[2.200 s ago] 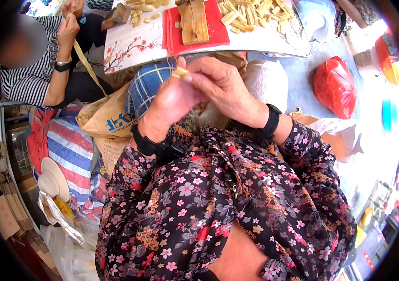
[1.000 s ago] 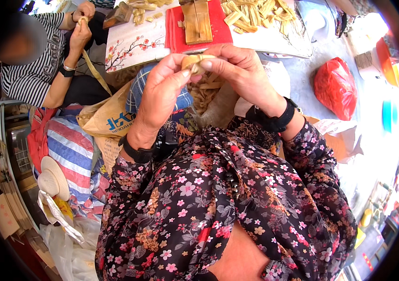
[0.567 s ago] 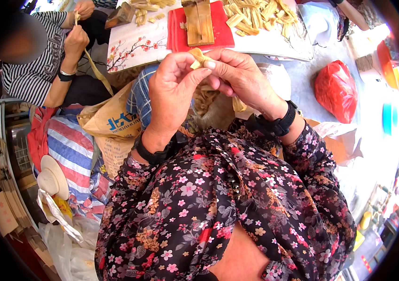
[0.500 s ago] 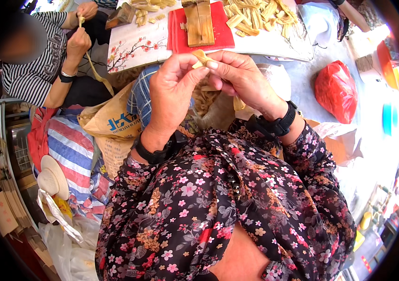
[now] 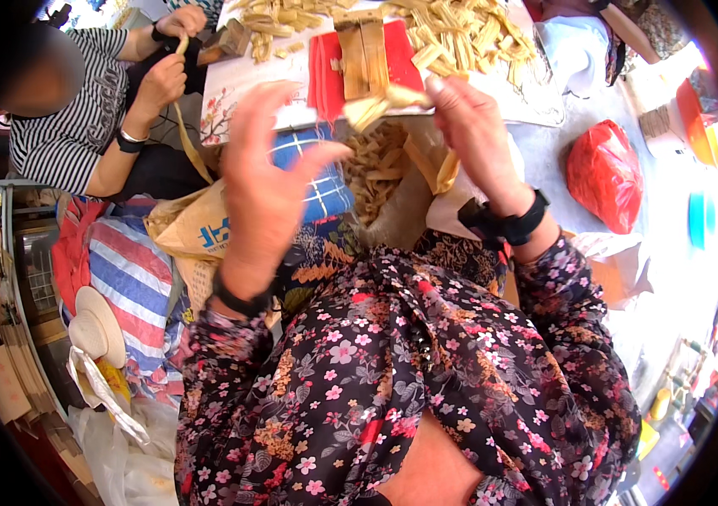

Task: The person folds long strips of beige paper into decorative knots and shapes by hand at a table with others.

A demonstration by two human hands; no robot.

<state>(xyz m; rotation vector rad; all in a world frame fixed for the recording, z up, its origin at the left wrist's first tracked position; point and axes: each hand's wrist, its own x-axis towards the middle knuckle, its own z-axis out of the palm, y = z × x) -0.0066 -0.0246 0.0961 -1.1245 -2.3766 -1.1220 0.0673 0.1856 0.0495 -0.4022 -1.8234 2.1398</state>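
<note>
Between the thumb and fingers of my right hand [image 5: 478, 126] is a pale yellow, flat strip [image 5: 371, 110], folded or knotted at its free end. Its long tail [image 5: 441, 173] hangs below that hand. To the left, my left hand [image 5: 266, 164] is raised with thumb and fingers spread, blurred by motion and holding nothing. Just beyond the strip, a grooved wooden block [image 5: 362, 55] sits on a red cloth [image 5: 325, 72]. Beneath my hands an open bag holds many folded yellowish pieces [image 5: 373, 164], beside a blue checked cloth [image 5: 317, 181].
Piles of yellow strips [image 5: 468, 38] lie on the white table [image 5: 523, 97]. At the left, a person in a striped shirt [image 5: 64, 122] holds a similar long strip [image 5: 186, 139]. A red plastic bag [image 5: 603, 177] stands on the floor at right, striped sacking [image 5: 127, 270] at left.
My left hand has let go of the strip and moved left, opening. My right hand has shifted right with the strip. The wooden block and table appear slightly shifted in view.
</note>
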